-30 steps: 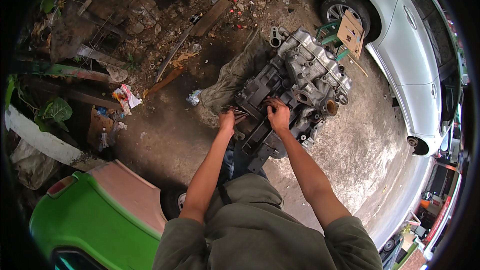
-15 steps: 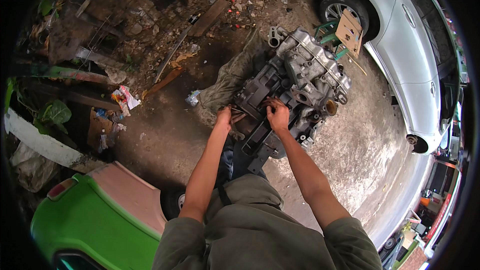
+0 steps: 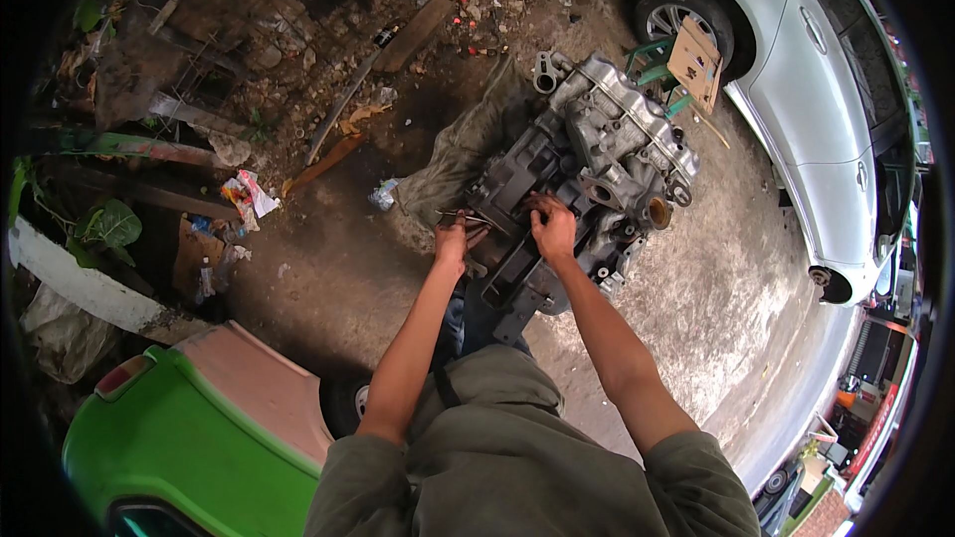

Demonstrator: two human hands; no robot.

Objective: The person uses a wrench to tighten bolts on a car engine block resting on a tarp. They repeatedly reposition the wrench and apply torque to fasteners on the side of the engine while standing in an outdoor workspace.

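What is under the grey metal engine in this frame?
A crumpled grey-green cloth sheet reaches the left side of the grey metal engine, apparently running beneath it. The engine's body hides the rest, so whatever supports it cannot be seen.

Olive short-sleeved shirt [image 3: 537, 457] (rather creased), dark blue trousers [image 3: 453, 323].

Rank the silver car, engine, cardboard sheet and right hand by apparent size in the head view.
1. Silver car
2. Engine
3. Cardboard sheet and right hand: too close to rank confidently
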